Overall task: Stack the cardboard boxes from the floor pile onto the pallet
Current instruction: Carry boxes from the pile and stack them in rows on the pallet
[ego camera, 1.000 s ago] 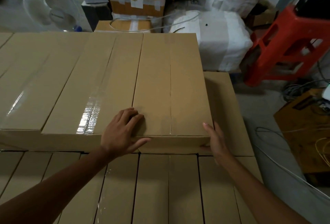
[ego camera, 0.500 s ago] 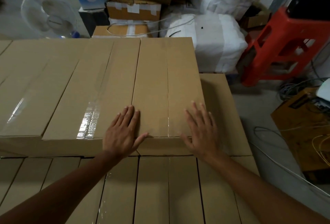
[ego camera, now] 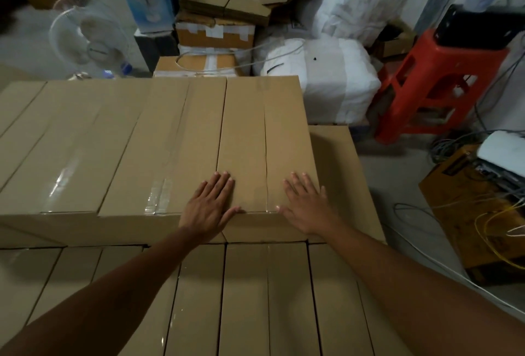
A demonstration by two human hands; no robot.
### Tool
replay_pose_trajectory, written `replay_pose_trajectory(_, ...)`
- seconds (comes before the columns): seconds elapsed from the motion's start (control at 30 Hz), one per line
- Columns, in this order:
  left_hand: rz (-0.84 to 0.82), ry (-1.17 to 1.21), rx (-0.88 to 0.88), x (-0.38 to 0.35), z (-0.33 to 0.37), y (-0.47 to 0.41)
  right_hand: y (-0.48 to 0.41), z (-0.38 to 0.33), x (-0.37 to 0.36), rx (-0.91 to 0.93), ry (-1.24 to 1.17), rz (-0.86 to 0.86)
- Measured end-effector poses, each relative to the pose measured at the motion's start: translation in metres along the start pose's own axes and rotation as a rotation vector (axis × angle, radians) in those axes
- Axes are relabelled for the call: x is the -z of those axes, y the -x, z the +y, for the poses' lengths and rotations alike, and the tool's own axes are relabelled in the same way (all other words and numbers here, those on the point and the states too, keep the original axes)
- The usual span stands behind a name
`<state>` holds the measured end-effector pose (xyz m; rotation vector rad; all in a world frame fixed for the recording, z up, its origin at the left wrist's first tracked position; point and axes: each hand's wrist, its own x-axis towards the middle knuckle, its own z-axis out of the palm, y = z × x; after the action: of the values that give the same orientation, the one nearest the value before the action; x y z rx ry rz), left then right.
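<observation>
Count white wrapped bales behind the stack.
2. The nearer bale sits just past the far right corner of the box stack, left of the red stool; the farther bale is piled behind it. More may be hidden by clutter.

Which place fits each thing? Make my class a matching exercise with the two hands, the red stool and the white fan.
1 left hand
2 right hand
3 red stool
4 white fan

a far left, behind the stack
b flat on the rightmost top box, right of its seam
c far right, beside the white sack
d flat over the rightmost top box's left edge

Pairs: 1-d, 2-b, 3-c, 4-a
</observation>
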<state>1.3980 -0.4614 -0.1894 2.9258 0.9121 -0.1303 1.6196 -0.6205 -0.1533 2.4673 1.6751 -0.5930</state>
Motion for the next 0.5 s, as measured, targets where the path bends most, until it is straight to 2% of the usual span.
replay_pose_trajectory(0.07, -0.027, 0.039, -0.009, 0.014, 0.002, 0.004, 0.008, -0.013, 0.013, -0.024, -0.082, -0.018)
replay_pose_trajectory(0.17, 0.024, 0.103, 0.038, 0.049, 0.01, 0.016, 0.03, -0.03, 0.042, -0.025, -0.205, 0.058)
replay_pose_trajectory(0.27, 0.147, 0.253, 0.084, 0.1, 0.029, 0.038, 0.065, -0.043, 0.083, -0.063, -0.433, 0.181)
replay_pose_trajectory(0.37, 0.28, 0.358, 0.046, 0.157, 0.055, 0.073, 0.117, -0.058, 0.123, -0.099, -0.654, 0.365)
replay_pose_trajectory(0.5, 0.387, 0.442, 0.006, 0.223, 0.081, 0.131, 0.21, -0.084, 0.166, -0.136, -0.753, 0.511)
